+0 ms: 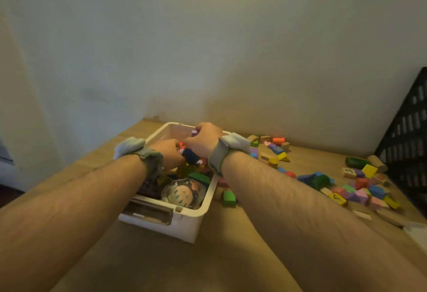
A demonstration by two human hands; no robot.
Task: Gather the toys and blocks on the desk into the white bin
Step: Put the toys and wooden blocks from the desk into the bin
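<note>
The white bin (184,224) stands on the wooden desk (208,264) in front of me. Both my hands are over its far half. My right hand (203,141) is curled round several blocks, with a purple one (194,133) showing at the fingers and a dark blue piece (190,154) below the palm. My left hand (169,153) has its fingers curled against the same bunch, at a red bit (181,145). Inside the bin lie a round plush face toy (183,193), a green block (199,177) and yellow-green pieces (184,168).
Many coloured wooden blocks are scattered on the desk right of the bin, in a cluster near the wall (272,150) and a bigger heap (360,187) farther right. A green block (229,198) lies beside the bin wall. A black slotted crate (409,143) leans at the right edge.
</note>
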